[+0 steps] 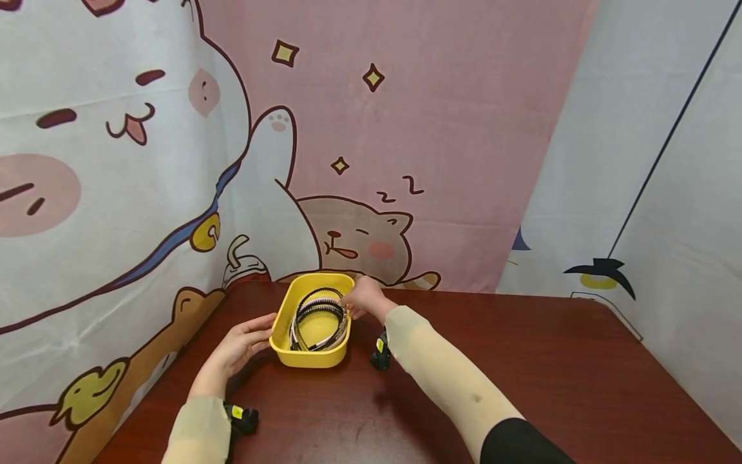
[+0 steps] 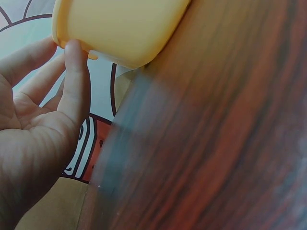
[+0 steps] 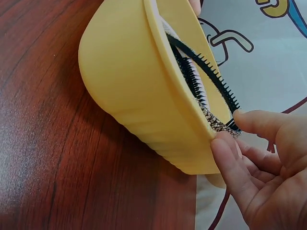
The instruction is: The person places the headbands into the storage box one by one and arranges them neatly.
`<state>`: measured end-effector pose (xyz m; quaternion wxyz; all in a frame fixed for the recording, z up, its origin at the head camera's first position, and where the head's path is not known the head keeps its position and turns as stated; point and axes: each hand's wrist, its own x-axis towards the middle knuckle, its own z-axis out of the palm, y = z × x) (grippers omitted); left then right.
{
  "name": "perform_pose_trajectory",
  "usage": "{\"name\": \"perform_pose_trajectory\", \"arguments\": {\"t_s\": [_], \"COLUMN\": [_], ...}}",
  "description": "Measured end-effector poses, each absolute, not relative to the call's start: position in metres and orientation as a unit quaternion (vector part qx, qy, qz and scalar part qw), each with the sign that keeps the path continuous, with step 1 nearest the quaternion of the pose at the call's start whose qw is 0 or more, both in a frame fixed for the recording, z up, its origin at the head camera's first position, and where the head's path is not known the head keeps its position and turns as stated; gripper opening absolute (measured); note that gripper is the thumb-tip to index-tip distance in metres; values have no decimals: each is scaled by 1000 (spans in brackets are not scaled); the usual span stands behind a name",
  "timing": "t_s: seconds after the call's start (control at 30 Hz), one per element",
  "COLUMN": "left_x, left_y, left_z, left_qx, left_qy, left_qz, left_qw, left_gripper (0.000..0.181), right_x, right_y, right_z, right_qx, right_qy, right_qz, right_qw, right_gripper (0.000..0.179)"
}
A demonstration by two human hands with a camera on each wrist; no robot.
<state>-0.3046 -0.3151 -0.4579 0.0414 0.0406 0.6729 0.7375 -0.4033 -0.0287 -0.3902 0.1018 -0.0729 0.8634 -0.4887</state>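
A yellow plastic bin stands near the back of the table with several headbands lying in it, black, pale and sparkly ones. My left hand is at the bin's left side, its fairly straight fingertips touching the rim. In the left wrist view the thumb overlaps the outer wall. My right hand is over the right rim. In the right wrist view its thumb and finger pinch the end of a black toothed headband, right beside a sparkly headband. The other right fingers lie partly hidden below the rim.
The dark reddish wooden table extends to the right and toward me. A cartoon-printed cloth hangs close behind the bin and along the left side. Each wrist wears a small black camera.
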Motion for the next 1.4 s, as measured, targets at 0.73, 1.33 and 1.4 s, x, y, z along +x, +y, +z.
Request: {"name": "perform_pose_trajectory", "arguments": {"t_s": [0.73, 1.33, 1.4], "left_x": [-309, -303, -303], "left_y": [-313, -323, -325], "left_z": [-457, -459, -459], "left_qx": [58, 50, 48], "left_qy": [685, 688, 689], "left_qz": [724, 722, 722], "left_qw": [51, 55, 49], "left_gripper": [58, 60, 60], "right_x": [-406, -397, -396], "right_y": [17, 96, 105], "right_z": [-391, -397, -398], "right_qx": [-74, -115, -114], "right_qy": [864, 898, 905], "right_qz": [-492, -423, -409], "right_qw": [79, 32, 22], "right_gripper": [24, 16, 16]}}
